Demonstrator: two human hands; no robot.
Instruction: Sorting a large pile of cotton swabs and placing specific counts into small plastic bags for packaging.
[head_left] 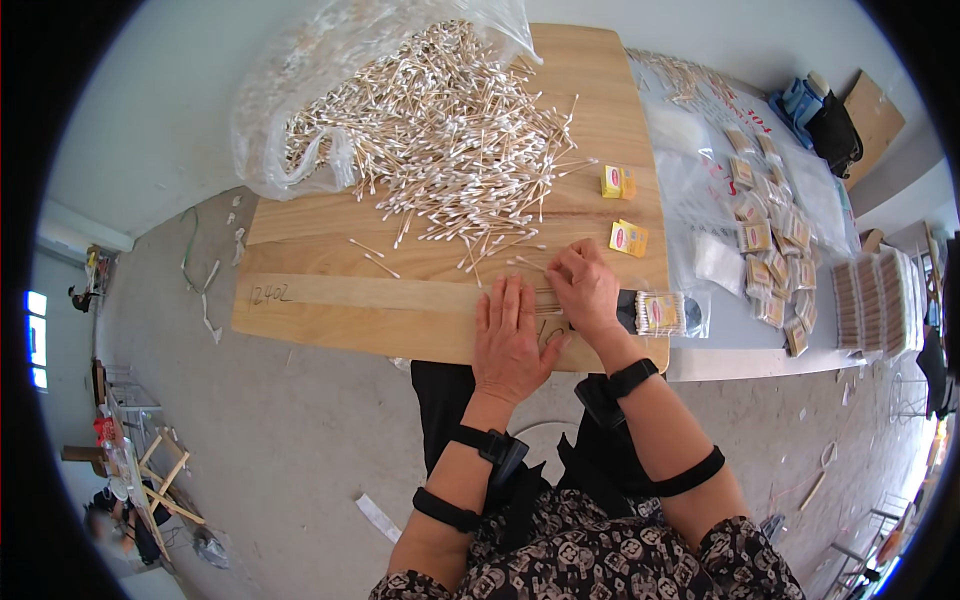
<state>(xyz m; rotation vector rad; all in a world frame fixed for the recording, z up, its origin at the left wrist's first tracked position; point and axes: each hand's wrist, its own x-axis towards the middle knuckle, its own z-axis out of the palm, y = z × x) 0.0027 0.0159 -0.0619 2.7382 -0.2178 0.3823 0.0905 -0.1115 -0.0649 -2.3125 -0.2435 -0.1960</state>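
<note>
My left hand (508,340) lies flat near the table's front edge, fingers stretched forward and close together. Just right of it, my right hand (587,290) is closed, its curled fingertips on a few cotton swabs (545,299) lying between the two hands; its fingers partly hide them. A large heap of loose cotton swabs (450,150) spills toward me from a clear plastic bag (262,130). Beside my right wrist, a clear pack of cotton swabs (660,314) with a yellow label sits on a dark object.
Two small yellow cards (618,182) (628,238) lie along the wooden table's (350,325) right side. On the adjoining grey table are several filled swab packs (755,237), clear plastic bags (718,262) and a stacked block of packs (878,302). A blue bottle (803,98) stands behind.
</note>
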